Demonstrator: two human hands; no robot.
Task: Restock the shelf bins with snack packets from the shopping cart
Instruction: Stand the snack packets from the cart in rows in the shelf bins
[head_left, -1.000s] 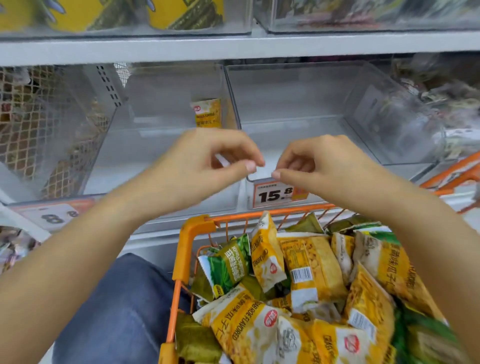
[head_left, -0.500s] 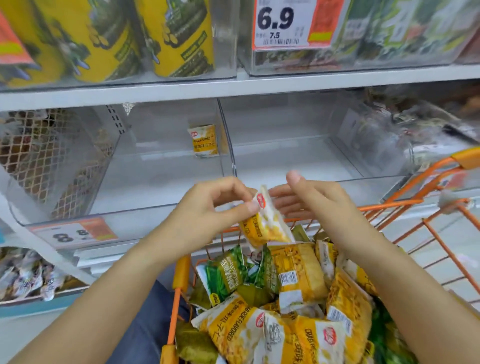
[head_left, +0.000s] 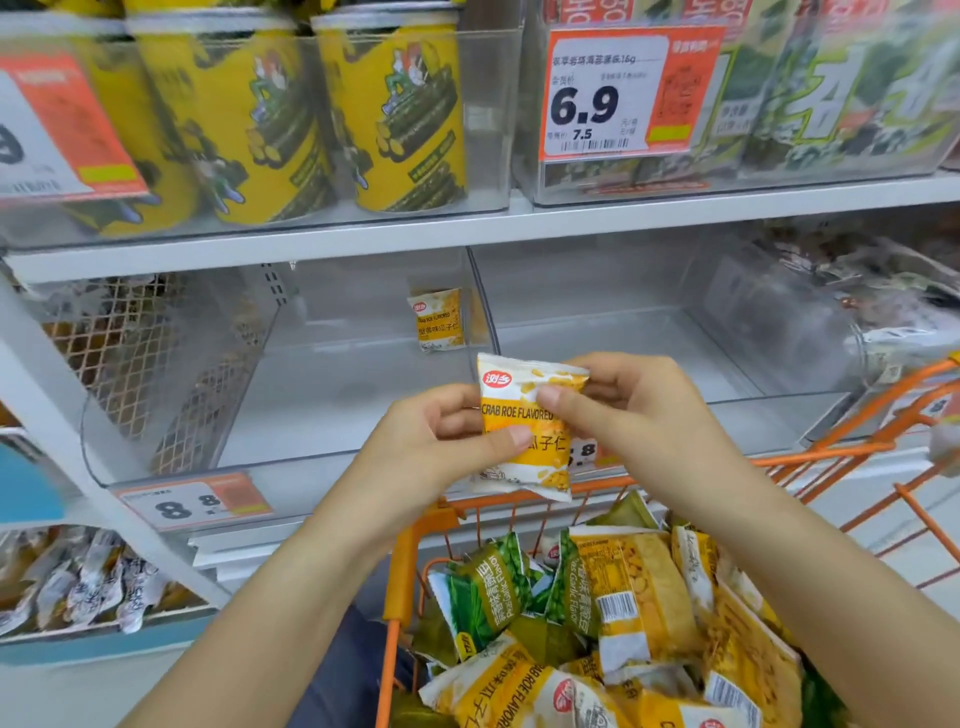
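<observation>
Packet (head_left: 524, 426) between hands, above cart (head_left: 400, 587), before bins (head_left: 291, 457).

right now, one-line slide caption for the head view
Both hands, left and right, hold a yellow snack packet above the orange cart, facing a nearly bare clear bin.

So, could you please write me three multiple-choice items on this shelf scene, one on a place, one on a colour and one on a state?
1. Where does the lone packet in the clear bin stand?
A. back right corner
B. front left corner
C. on the price tag

2. What colour is the shopping cart frame?
A. blue
B. orange
C. black

3. How is the held packet kept?
A. lying in the cart
B. by one hand
C. pinched by left hand and right hand

Key: 1 A, it leans by the bin's rear right wall; 2 B, orange rails; 3 C, both thumbs press its front.
</observation>
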